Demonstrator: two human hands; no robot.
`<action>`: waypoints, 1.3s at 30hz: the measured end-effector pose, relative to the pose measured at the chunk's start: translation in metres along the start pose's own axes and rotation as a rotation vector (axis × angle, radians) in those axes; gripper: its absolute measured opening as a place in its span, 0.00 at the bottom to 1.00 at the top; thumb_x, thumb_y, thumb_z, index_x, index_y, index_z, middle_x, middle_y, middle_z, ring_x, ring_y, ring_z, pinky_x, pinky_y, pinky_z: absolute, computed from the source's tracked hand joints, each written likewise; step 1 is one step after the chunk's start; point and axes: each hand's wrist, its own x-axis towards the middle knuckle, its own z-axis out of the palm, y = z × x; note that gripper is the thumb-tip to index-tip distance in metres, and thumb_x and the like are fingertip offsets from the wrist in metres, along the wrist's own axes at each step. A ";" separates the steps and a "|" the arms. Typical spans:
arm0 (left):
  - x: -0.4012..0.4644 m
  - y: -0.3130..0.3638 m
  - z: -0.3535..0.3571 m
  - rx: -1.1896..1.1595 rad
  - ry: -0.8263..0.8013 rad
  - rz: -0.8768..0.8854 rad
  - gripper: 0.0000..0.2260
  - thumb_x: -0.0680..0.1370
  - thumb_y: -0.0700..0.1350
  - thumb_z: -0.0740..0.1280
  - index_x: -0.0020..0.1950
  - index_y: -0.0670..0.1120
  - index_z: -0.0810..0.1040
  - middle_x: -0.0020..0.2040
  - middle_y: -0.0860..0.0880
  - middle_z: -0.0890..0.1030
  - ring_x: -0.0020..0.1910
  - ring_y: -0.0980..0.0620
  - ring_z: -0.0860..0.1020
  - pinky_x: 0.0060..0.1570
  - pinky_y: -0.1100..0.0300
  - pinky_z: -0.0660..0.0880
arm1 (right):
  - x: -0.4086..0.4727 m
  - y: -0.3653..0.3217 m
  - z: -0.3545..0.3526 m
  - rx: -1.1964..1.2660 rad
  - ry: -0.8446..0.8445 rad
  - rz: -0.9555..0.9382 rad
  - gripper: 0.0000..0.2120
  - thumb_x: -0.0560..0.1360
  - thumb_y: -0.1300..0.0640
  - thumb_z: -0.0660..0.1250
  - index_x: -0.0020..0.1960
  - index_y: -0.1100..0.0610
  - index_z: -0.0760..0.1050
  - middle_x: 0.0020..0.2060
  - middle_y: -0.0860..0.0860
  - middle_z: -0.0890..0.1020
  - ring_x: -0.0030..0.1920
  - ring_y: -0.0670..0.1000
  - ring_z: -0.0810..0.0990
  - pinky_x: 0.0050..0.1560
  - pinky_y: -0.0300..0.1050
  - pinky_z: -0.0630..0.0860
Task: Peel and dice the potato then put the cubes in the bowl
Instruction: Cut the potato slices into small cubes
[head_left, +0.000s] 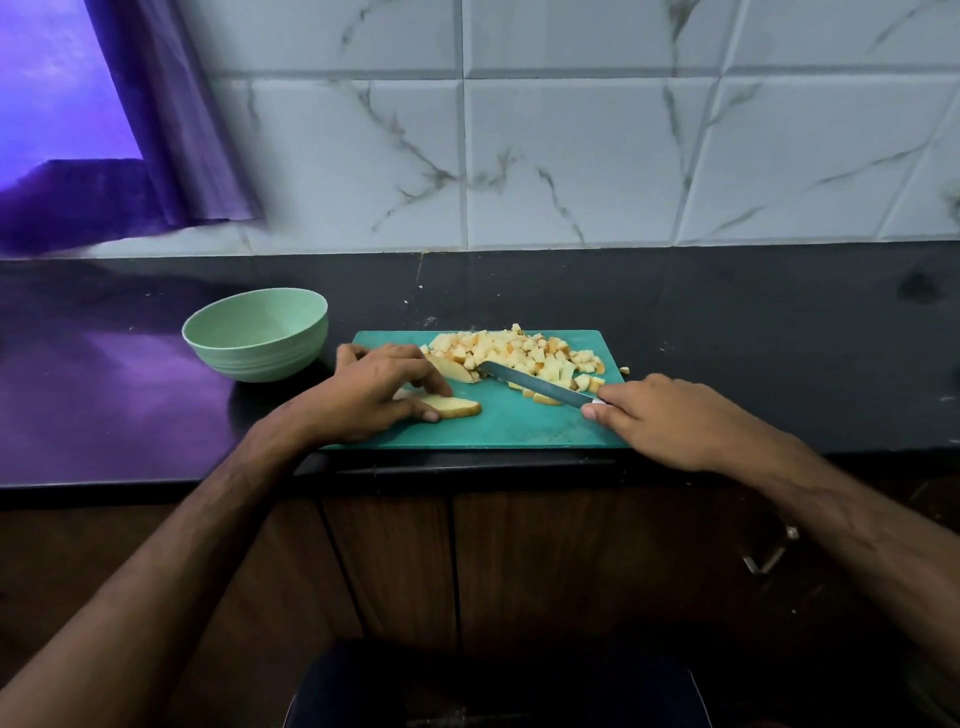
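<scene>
On the green cutting board (519, 426) lies a heap of pale yellow potato cubes (519, 353) at the far side. My left hand (369, 395) presses a flat potato slice (457, 405) onto the board between thumb and fingers. A second potato piece (452, 368) lies just beyond my fingers. My right hand (665, 421) grips the handle of a knife whose blade (535, 383) lies low across the board, tip pointing left toward the pile. The light green bowl (257, 332) stands empty to the left of the board.
The board sits at the front edge of a dark countertop (753, 332). A marble-tiled wall (571, 156) rises behind it. A purple curtain (156, 130) hangs at the far left. Wooden cabinet doors (545, 561) are below the counter.
</scene>
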 end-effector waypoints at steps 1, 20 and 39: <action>0.003 0.006 0.002 -0.030 -0.016 0.023 0.10 0.77 0.59 0.71 0.58 0.63 0.79 0.56 0.60 0.76 0.62 0.62 0.71 0.53 0.54 0.54 | 0.001 0.001 0.000 0.048 -0.008 -0.001 0.18 0.85 0.39 0.47 0.47 0.47 0.69 0.40 0.46 0.75 0.41 0.44 0.74 0.37 0.42 0.68; 0.004 -0.003 0.010 -0.370 -0.013 -0.053 0.26 0.65 0.73 0.72 0.55 0.58 0.81 0.54 0.65 0.77 0.58 0.64 0.75 0.70 0.39 0.65 | -0.002 -0.037 -0.029 -0.133 0.006 -0.140 0.21 0.84 0.36 0.46 0.42 0.47 0.67 0.38 0.45 0.75 0.40 0.44 0.74 0.38 0.45 0.71; 0.007 -0.001 0.007 -0.281 -0.025 -0.044 0.19 0.68 0.69 0.73 0.52 0.63 0.76 0.53 0.63 0.77 0.60 0.58 0.72 0.65 0.47 0.59 | 0.042 -0.051 -0.076 -0.174 -0.298 -0.223 0.25 0.84 0.37 0.52 0.42 0.57 0.70 0.34 0.56 0.80 0.31 0.56 0.81 0.42 0.59 0.83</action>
